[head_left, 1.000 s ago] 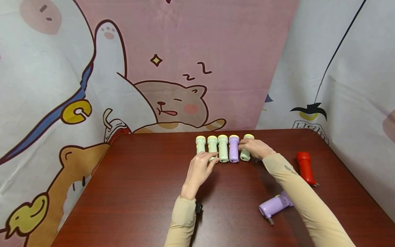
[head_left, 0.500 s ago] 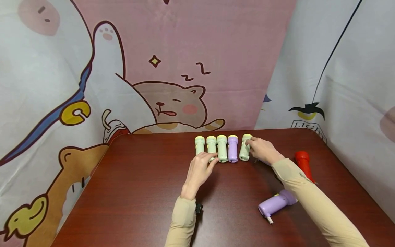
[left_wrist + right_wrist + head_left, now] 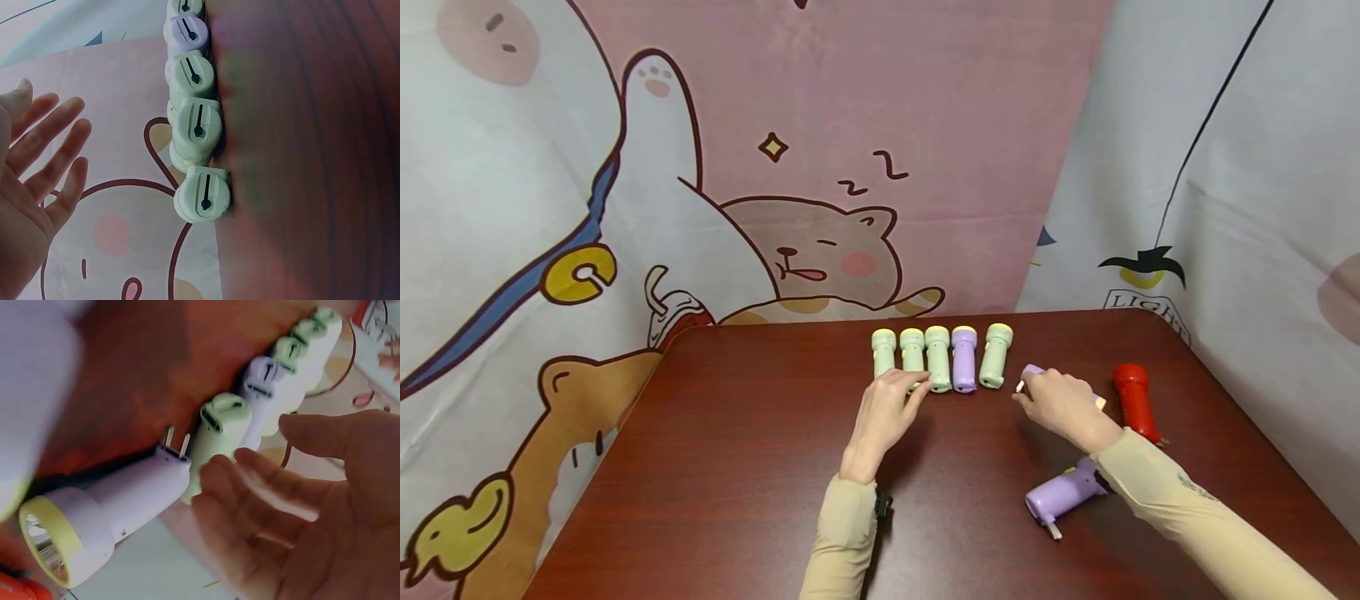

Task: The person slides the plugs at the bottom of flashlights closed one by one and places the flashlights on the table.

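Near the table's back edge, pale green flashlights (image 3: 937,358) stand in a row, with a purple flashlight (image 3: 964,358) among them and a green flashlight (image 3: 995,357) at the right end, tilted slightly. My left hand (image 3: 883,421) hovers over the near ends of the leftmost ones; in the left wrist view its fingers are spread, apart from the flashlights. Right of the row, my right hand (image 3: 1067,408) is over another purple flashlight (image 3: 134,494), which lies with its plug prongs out. The right fingers are loosely bent beside that plug end; the head view hides most of its body.
A red flashlight (image 3: 1137,402) lies at the right of the table (image 3: 737,467). Closer to me, one more purple flashlight (image 3: 1063,493) lies slanted with its prongs out, partly behind the right forearm. A printed cloth (image 3: 985,167) hangs behind the table.
My right hand has let go of the right-end green flashlight and moved right and toward me, over the purple flashlight. The left hand has stayed in place.
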`<state>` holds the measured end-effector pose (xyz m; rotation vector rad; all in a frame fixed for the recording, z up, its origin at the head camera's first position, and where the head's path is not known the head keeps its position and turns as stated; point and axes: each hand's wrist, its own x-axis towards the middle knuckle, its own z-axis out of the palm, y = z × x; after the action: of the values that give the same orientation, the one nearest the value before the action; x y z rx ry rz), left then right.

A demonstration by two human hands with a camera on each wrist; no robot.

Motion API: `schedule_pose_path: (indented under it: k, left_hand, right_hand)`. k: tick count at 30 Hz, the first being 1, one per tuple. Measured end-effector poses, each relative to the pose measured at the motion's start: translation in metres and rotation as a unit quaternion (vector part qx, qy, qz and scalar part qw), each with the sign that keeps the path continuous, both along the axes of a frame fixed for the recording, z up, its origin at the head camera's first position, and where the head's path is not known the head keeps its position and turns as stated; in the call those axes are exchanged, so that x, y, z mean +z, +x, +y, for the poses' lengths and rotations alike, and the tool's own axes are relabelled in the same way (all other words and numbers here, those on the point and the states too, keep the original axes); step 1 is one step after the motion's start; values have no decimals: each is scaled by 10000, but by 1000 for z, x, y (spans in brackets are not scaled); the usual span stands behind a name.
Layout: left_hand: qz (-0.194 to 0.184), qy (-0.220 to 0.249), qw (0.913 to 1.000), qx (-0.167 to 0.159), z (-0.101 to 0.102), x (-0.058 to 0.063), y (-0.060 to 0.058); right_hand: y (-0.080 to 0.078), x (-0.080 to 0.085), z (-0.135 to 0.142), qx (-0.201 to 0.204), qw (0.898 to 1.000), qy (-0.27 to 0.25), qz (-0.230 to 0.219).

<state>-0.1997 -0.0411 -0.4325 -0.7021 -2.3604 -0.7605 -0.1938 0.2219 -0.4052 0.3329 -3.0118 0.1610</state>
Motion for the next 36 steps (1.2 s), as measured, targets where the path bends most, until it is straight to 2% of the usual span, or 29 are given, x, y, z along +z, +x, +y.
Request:
schedule_pose_path:
  k: [3,6,12,17,27,36]
  left_hand:
    - [-40,-35,10000,5,0,1,0]
    - [-36,-28,10000,-18,1,0,-1]
    - [-61,-65,10000,-31,2,-2,-2]
    - [-32,-78,10000,-43,2,-2,-2]
    - [86,-141,9998,-56,1,-3,-1]
    - [-74,-209,9997,-35,2,-3,0]
  right_hand:
    - [20,-3,1,-88,9994,262,215]
    - [37,-3,2,-270,9983,454,227]
    - [61,2,4,-869,9949,453,-249]
    - [73,-4,2,-1241,9904,429,-432]
    - [83,-7,-3,-1841,9778,398,-921]
    - [79,-18,-4,-1670,9842,286,-514]
